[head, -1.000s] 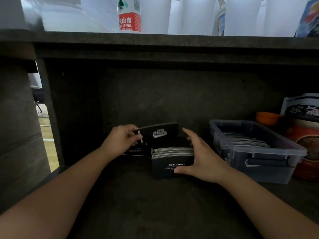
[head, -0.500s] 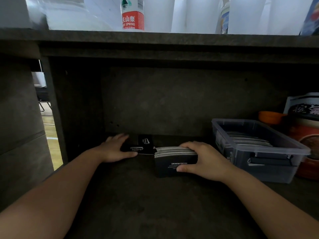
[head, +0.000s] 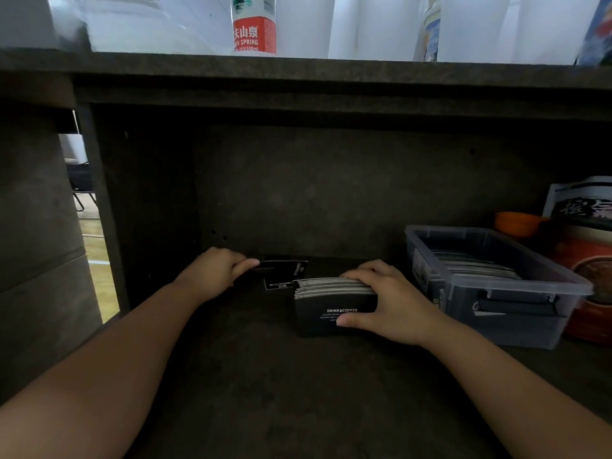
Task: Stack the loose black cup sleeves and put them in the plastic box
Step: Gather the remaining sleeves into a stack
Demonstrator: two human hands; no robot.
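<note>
Our right hand (head: 394, 303) grips the "DRINK&COFFEE" sleeve stack (head: 334, 303); at ten o'clock, our left hand (head: 218, 271) pinches loose sleeves (head: 281, 270).

Matt black card sleeves (head: 334, 306); translucent smooth plastic box (head: 516, 323); rough dark shelf (head: 298, 392).

A water bottle (head: 254, 26) with a red label stands on the upper shelf (head: 298, 66) among white cups (head: 384, 24). At the far right, an orange bowl (head: 516, 223) sits behind a red tin (head: 592, 260).
</note>
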